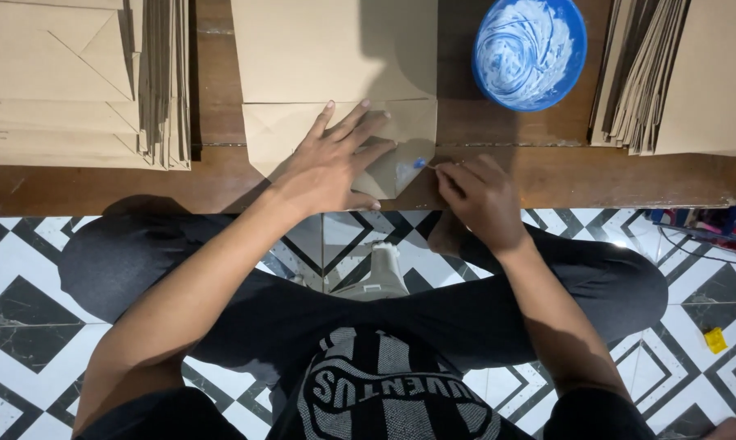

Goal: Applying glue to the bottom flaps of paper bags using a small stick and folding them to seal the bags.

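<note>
- Brown paper bag (pixel 335 73): flat on wooden board (pixel 547 175).
- Left hand (pixel 331 163): fingers spread, pressing folded bottom.
- Right hand (pixel 478 195): pinching thin glue stick (pixel 423 164).
- Blue glue bowl (pixel 529 50): nearby.

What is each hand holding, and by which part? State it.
Right hand pinches a thin glue stick by its near end. Left hand holds nothing, pressing flat on the brown paper bag.

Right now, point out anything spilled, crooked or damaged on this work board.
Nothing stands out. The left hand lies flat on the brown paper bag, the right hand dabs white paste at its flap, and the paste bowl sits upright.
</note>
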